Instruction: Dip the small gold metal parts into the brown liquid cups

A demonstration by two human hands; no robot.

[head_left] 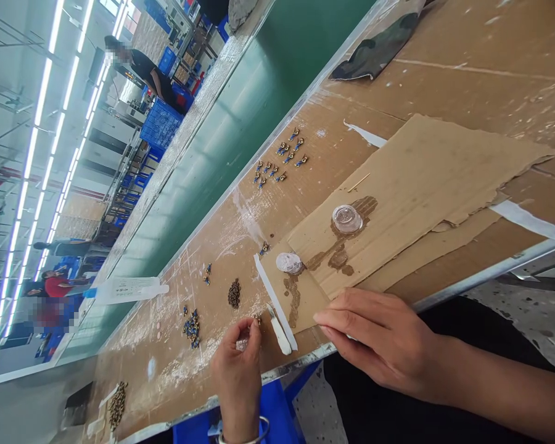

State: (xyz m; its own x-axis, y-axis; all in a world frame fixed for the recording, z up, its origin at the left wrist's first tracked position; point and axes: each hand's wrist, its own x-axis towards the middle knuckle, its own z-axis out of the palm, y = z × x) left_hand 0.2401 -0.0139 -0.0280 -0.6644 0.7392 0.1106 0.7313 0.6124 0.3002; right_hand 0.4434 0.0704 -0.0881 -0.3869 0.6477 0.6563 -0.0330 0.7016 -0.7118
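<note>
My left hand [238,367] is closed in a pinch just above the table, with a small brown piece [258,319] at its fingertips. Near it are a pile of little dark brown pieces [234,293] and a white-handled tool [280,332] lying beside a white strip. My right hand [382,339] has thumb and fingers pressed together at the near edge of the cardboard sheet [425,185]; anything between them is too small or hidden to name. On the cardboard sit a clear round dish [346,219] among wet stains and a whitish round lid-like thing [289,263].
Tiny blue-and-gold figures stand in a group [284,154] at the far side; more lie in a heap [191,328]. A white bottle [127,290] rests by the far edge. Brown pieces [118,404] lie at lower left. Beyond runs a green surface [259,105]; people work behind.
</note>
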